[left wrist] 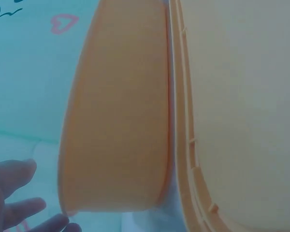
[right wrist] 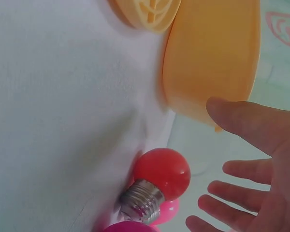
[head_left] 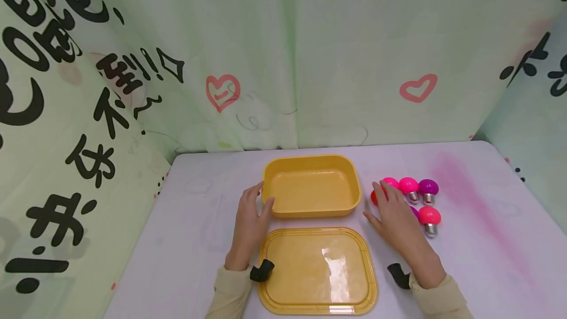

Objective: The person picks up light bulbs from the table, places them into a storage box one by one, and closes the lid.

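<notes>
A yellow plastic box (head_left: 312, 213) stands open on the table, and its yellow lid (head_left: 305, 270) lies flat in front of it. My left hand (head_left: 250, 220) is at the box's left end, fingers relaxed and fingertips right at the rim. Above several small light bulbs, my right hand (head_left: 396, 215) is spread with nothing in it, its thumb toward the box's right end. The red bulb (right wrist: 163, 173) lies on its side below that hand. Pink bulbs (head_left: 429, 215) and a purple bulb (head_left: 428, 187) lie beside it; the hand partly hides the group.
The white table (head_left: 212, 186) carries a pink stain on its right side. Pale green curtains (head_left: 354, 53) with black writing and red hearts stand behind and at both sides. A black strap (head_left: 262, 271) is on the left wrist, another on the right.
</notes>
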Motion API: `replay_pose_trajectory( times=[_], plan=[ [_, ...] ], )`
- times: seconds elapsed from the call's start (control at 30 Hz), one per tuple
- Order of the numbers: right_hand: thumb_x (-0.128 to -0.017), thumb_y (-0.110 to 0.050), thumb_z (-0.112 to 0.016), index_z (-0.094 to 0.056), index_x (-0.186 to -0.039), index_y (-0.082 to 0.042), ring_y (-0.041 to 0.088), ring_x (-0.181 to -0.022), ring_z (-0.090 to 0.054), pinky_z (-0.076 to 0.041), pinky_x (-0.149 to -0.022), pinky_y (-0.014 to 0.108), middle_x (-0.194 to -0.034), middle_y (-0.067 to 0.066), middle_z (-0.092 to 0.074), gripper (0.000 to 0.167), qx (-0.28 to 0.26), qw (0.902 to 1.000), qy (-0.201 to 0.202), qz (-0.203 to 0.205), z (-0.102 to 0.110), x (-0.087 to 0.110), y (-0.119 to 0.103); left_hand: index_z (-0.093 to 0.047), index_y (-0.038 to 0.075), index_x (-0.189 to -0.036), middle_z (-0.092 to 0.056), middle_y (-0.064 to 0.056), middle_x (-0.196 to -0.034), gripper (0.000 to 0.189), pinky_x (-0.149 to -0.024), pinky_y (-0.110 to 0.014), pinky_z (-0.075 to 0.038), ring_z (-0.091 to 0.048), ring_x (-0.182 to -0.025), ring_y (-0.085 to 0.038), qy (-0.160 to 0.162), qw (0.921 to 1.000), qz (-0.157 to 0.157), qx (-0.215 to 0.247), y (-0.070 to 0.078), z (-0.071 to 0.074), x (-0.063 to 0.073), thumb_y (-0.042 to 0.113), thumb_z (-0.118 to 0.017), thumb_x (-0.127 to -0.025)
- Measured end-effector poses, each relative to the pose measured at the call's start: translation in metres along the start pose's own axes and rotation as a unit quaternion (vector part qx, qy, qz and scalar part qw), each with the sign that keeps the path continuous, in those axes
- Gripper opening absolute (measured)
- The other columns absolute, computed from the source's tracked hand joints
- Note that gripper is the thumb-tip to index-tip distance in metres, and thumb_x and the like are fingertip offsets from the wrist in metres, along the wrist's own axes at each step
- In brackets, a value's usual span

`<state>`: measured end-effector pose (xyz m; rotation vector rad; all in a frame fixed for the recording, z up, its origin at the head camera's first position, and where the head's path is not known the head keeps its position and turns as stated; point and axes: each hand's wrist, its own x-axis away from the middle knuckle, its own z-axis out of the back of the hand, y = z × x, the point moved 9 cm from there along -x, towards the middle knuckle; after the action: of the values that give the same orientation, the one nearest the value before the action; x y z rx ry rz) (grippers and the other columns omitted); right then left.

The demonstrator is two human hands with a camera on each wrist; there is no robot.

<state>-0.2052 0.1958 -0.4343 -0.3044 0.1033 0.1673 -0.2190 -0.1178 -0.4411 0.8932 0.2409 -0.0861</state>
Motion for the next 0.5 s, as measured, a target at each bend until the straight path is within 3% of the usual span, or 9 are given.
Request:
replay_pose_trajectory(
  times=[0.23,0.5],
  plan=[
    [-0.082,-0.022,-0.080,-0.038,-0.144,0.008,0.050,-0.130,-0.037,-0.046,-0.097,0.064,-0.140,0.032,-0.040,0.080,-0.013,0.9999,0.003,-0.010,0.001,-0.004,0.009,-0.051,0.008,-0.142,-0.053,-0.011,-0.135,0.049,-0.103,-0.045,-0.047,-0.053,-0.121,-0.026,0.006,0.9991,0.025,0.033,-0.014,-0.005,-0.007,0.028,-0.062,-0.099],
    [-0.081,-0.018,-0.081,-0.041,-0.141,0.008,0.049,-0.126,-0.039,-0.048,-0.095,0.063,-0.136,0.031,-0.043,0.076,-0.016,0.9998,0.002,-0.014,-0.002,-0.007,0.013,-0.053,0.003,-0.138,-0.057,-0.015,-0.127,0.045,-0.096,-0.046,-0.050,-0.056,-0.114,-0.029,0.016,0.9961,0.026,0.083,-0.023,-0.007,-0.014,0.021,-0.063,-0.098]
  ],
)
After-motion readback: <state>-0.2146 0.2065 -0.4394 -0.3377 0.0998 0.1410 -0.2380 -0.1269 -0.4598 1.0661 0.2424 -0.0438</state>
